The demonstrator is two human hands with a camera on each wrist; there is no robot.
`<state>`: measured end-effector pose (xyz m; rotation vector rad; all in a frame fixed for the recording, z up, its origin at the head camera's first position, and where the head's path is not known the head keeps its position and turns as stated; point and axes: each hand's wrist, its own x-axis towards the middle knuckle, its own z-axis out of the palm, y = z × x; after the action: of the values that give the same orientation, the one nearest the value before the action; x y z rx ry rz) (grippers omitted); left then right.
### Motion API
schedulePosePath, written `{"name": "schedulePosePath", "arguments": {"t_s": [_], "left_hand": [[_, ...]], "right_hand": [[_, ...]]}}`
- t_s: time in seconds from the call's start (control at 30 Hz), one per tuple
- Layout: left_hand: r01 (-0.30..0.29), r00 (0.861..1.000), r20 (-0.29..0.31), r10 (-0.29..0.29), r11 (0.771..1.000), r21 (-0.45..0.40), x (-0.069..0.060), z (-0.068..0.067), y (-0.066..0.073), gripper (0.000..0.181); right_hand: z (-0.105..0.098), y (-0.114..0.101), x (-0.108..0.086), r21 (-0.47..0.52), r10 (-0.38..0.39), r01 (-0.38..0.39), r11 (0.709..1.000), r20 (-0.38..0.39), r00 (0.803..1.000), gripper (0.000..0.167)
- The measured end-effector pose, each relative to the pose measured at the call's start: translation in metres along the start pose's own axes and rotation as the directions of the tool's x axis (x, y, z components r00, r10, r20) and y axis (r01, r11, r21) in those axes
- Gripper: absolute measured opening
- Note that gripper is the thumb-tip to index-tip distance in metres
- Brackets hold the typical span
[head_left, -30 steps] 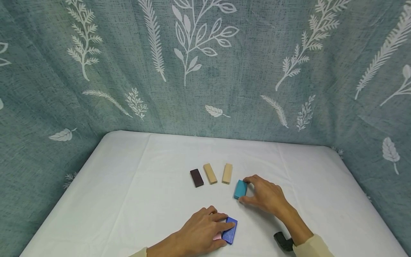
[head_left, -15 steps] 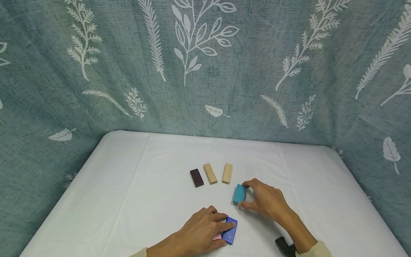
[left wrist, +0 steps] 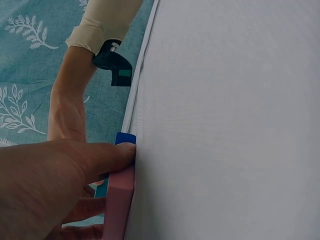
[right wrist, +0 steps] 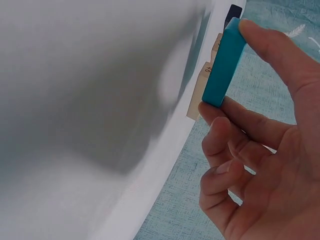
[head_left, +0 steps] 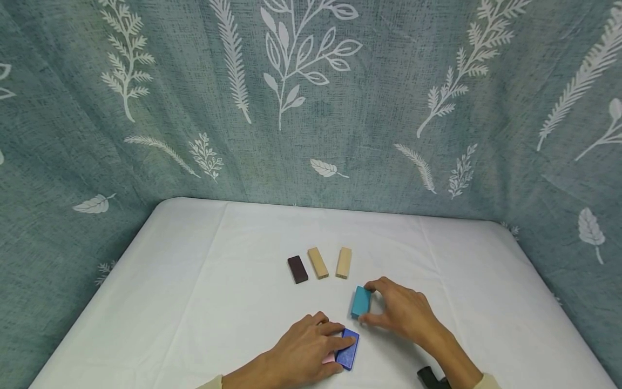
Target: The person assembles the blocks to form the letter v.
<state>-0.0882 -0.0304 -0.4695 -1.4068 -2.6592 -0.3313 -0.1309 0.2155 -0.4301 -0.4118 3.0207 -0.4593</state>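
Observation:
My left hand [head_left: 306, 351] lies over a pink block [head_left: 329, 357] and a blue block [head_left: 347, 354] side by side, with its index finger on the blue one's top. In the left wrist view the thumb presses the near ends of the blue block and the pink block [left wrist: 119, 200]; the hand covers most of the pink one. Farther right, my right hand [head_left: 403, 310] pinches a teal block [head_left: 360, 302] by its ends between thumb and fingertips, as the right wrist view shows on the teal block [right wrist: 225, 65]. Whether it touches the cloth, I cannot tell.
Behind the hands, a dark brown block [head_left: 298, 269] and two pale wooden blocks, one left [head_left: 318, 263] and one right [head_left: 343, 263], lie on the white-covered table [head_left: 218, 302]. A leaf-patterned curtain [head_left: 364, 162] hangs at the back and sides.
My right hand has brought the teal block toward the near side and slightly left, closer to the blue block. The left hand and the blocks under it have stayed still.

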Motion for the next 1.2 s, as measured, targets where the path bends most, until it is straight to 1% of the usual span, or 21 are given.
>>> {"name": "schedulePosePath", "arguments": {"t_s": [0.37,0.6,0.67,0.93,1.2], "left_hand": [[0.009,1.0,0.016,-0.009,1.0,-0.003,0.001,0.0,0.0,0.048],[0.042,0.996,0.077,-0.041,0.999,-0.016,0.003,0.0,0.001,0.049],[0.039,0.997,0.072,-0.038,0.999,-0.013,0.003,-0.001,0.001,0.049],[0.014,1.0,0.016,-0.014,1.0,0.011,0.002,0.0,0.001,0.048],[0.027,0.999,0.041,-0.027,1.0,-0.002,0.002,0.0,0.002,0.049]], "right_hand": [[0.004,-0.003,-0.006,0.004,-0.001,0.001,1.0,0.012,1.0,0.062],[0.006,-0.006,-0.009,-0.002,-0.006,0.006,1.0,0.033,0.999,0.061],[0.006,-0.007,-0.009,-0.001,-0.004,0.004,1.0,0.043,0.999,0.061],[0.007,-0.007,-0.01,0.012,-0.003,0.002,1.0,0.062,0.998,0.059],[0.008,-0.009,-0.012,0.022,-0.008,0.006,1.0,0.068,0.998,0.06]]}}
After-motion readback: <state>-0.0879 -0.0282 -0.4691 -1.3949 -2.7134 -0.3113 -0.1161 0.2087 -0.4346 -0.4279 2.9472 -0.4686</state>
